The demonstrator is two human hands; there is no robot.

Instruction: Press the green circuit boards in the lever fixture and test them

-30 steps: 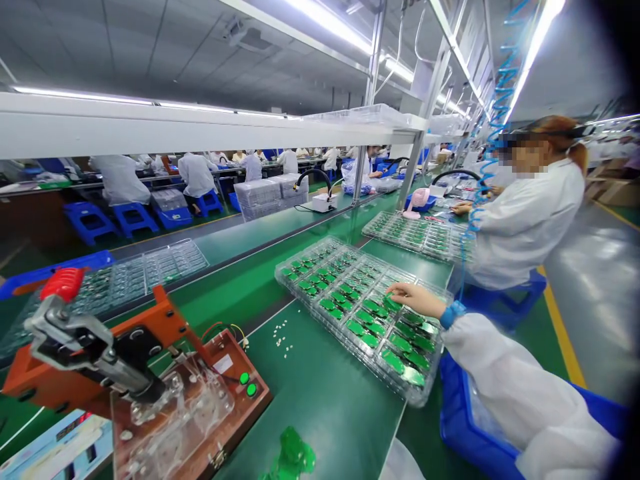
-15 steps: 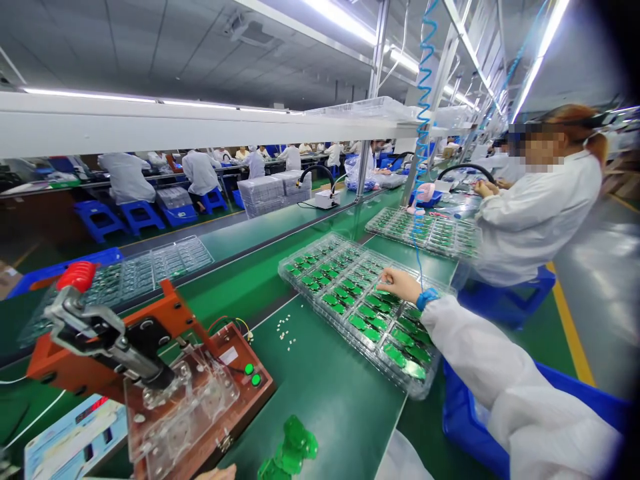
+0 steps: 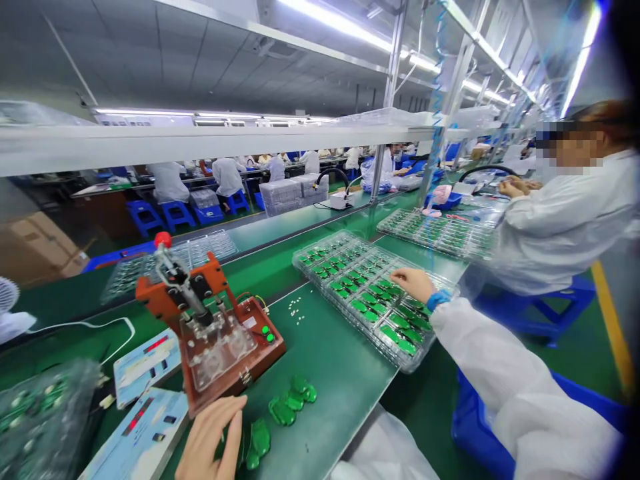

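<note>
My right hand (image 3: 414,284), in a white sleeve with a blue wristband, reaches over a clear plastic tray (image 3: 350,303) full of green circuit boards. Its fingertips are pinched together at the tray's middle, and whatever they hold is too small to make out. My left hand (image 3: 213,437) is low in the view, fingers extended and thumb apart, with nothing visible in it. Just right of it, loose green circuit boards (image 3: 283,411) lie on the green bench. In front of it stands a red-brown toggle-clamp test fixture (image 3: 235,360) with a clear plate.
Small white bits (image 3: 296,311) lie on the bench. Two light-blue meter boxes (image 3: 143,427) and a blurred tray (image 3: 45,413) of boards are at left. Another board tray (image 3: 435,233) lies near a seated co-worker (image 3: 570,213). A blue bin (image 3: 485,427) stands below right.
The view has swung left and tilted, showing more of the fixture and meter boxes. My left hand has come further into view beside the loose boards. My right hand stays over the tray.
</note>
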